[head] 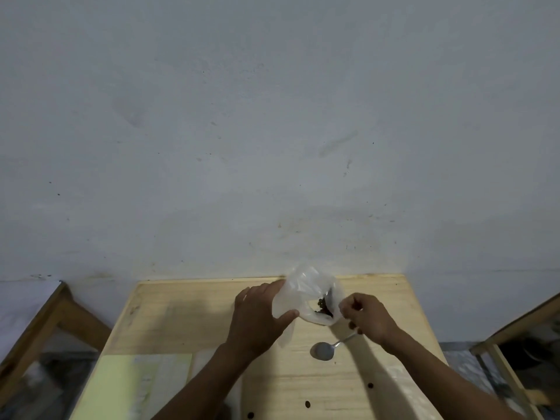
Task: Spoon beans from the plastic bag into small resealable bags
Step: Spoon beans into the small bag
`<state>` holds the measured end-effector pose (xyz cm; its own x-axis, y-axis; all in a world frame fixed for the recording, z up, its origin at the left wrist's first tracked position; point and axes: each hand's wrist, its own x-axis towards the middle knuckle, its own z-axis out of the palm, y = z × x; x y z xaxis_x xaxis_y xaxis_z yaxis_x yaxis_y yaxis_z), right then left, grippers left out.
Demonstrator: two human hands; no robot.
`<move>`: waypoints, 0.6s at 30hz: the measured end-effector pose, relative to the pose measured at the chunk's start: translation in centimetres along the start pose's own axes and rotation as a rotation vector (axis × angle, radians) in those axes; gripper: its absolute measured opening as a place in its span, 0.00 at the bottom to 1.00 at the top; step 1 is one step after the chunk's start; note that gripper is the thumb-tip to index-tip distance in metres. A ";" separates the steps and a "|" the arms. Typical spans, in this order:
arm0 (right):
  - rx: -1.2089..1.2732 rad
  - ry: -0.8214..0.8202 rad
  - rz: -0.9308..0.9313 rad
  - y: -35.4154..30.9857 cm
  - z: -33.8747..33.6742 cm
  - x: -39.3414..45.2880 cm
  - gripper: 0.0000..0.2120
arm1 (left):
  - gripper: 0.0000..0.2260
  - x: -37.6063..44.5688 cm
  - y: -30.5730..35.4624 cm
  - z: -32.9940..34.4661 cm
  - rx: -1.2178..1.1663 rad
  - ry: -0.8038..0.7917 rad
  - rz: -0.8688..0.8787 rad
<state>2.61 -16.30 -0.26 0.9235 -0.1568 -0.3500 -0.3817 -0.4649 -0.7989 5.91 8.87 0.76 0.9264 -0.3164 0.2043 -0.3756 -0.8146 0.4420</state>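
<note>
Clearly the work is at an early stage, judging by how things lie: the clear plastic bag [306,294] sits toward the far edge of the wooden desk [188,316], at about one o'clock from the desk's middle, with its mouth pulled open and a small dark clump of beans [324,306] showing inside. The left hand [260,316] is spread around the bag's nine-o'clock side, thumb pressed against the plastic, holding it up. The right hand [368,318] is at the bag's three-o'clock side, its fingers curled together and pinching the rim of the plastic; the same hand seems to hold the handle end of a metal spoon [328,348], whose bowl hangs at six o'clock from the bag, empty and just above or on the desk; which of the two I cannot tell. No small resealable bag can be made out with certainty; pale flat sheets [142,380] lie at seven o'clock near the desk's front edge, too blurred to name. A few loose dark specks [307,404] lie on the desk at six o'clock, possibly spilled beans. So scooping and filling look yet to be done.
</note>
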 end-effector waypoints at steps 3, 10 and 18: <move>-0.575 -0.105 -0.099 3.8 1.5 0.5 0.11 | 0.32 0.1 -0.5 -0.3 -0.043 0.004 -0.076; -0.937 0.007 -0.262 6.8 3.3 -0.1 0.04 | 0.28 -0.4 -1.7 -0.7 -0.102 -0.043 -0.195; -0.977 -0.087 -0.314 5.9 2.2 0.6 0.11 | 0.27 -0.4 -2.7 0.0 -0.134 -0.139 -0.262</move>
<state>0.86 -17.19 -6.25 0.9557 0.1392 -0.2595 0.1089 -0.9858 -0.1278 6.57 11.22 -0.54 0.9833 -0.1751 -0.0487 -0.1154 -0.8085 0.5771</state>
